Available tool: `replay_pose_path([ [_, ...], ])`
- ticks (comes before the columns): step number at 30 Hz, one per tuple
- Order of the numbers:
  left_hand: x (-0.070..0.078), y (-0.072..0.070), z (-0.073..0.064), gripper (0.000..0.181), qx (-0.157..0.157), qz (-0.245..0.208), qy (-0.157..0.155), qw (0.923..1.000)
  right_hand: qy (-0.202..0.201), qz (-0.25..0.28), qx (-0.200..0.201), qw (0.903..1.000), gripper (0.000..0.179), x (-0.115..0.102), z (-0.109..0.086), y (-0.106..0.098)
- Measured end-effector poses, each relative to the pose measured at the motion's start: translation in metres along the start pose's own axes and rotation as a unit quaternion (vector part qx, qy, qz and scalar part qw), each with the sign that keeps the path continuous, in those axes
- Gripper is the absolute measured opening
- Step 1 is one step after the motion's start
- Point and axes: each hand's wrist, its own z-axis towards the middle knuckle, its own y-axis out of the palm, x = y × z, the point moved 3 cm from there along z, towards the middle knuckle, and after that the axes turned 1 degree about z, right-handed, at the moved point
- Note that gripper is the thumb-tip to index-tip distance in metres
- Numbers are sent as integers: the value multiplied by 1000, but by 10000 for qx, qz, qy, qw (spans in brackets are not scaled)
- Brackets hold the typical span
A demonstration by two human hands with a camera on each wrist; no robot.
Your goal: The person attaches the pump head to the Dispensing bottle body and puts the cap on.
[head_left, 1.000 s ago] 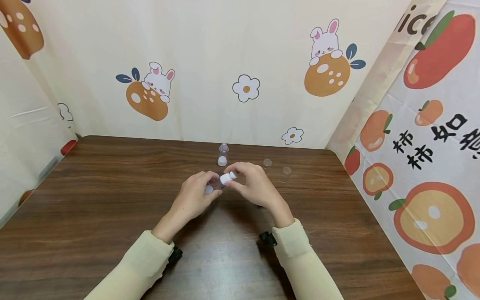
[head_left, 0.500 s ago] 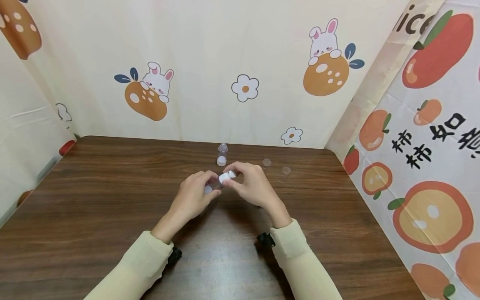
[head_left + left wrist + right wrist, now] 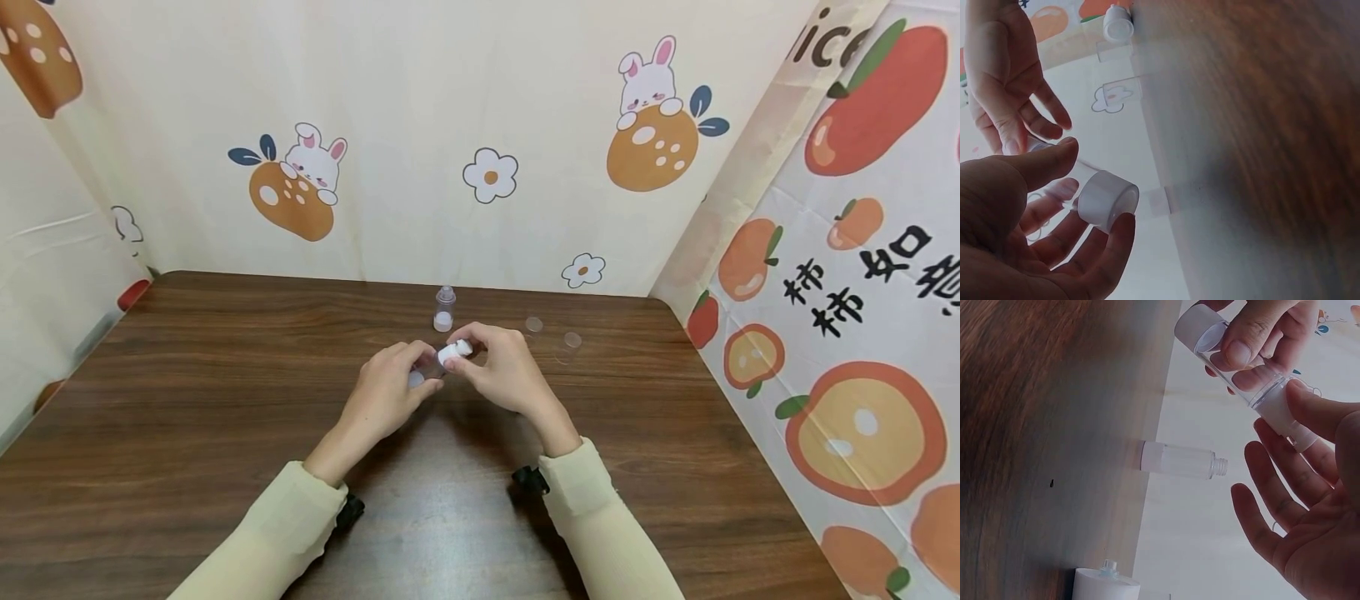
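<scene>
My left hand (image 3: 382,392) grips a clear plastic bottle (image 3: 1232,372) by its body, with the white base (image 3: 1109,199) showing past the fingers in the left wrist view. The bottle is held tilted over the table. At its other end, my right hand (image 3: 506,367) pinches a white pump top (image 3: 453,354) between thumb and fingers. In the right wrist view that top sits against the bottle's end, while the other right fingers spread away from it. Behind the hands, a similar clear bottle (image 3: 444,310) with a white base and a bare threaded neck stands upright.
Two clear caps, a far one (image 3: 533,325) and a nearer one (image 3: 572,342), stand on the brown wooden table (image 3: 187,400) right of the hands. A separate white pump piece (image 3: 1107,584) appears low in the right wrist view. Printed curtains (image 3: 405,100) hang behind the table.
</scene>
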Motion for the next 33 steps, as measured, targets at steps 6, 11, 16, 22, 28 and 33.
replay_pose_path([
  [6, -2, 0, 1, 34, -38, -84, -115, 9999, -51, 106, -118, 9999, 18, -2, 1, 0],
  [11, -4, 0, 1, 34, -57, -157, -215, 9996, -213, 49, -349, 9992, 22, -2, 2, -4],
  [16, -4, 1, 1, 34, -16, -191, -233, 9995, -205, -22, -488, 9986, 38, 5, 1, -18],
  [22, -3, 1, 1, 35, -28, -251, -283, 9993, -2, -228, -127, 9997, 43, 21, -1, -40],
  [28, -3, 1, 1, 36, -60, -233, -298, 9993, 227, -226, 330, 9989, 44, 37, -5, -58],
  [33, -2, 0, 1, 36, -55, -208, -295, 9993, 573, -293, 606, 9961, 45, 51, -8, -68],
])
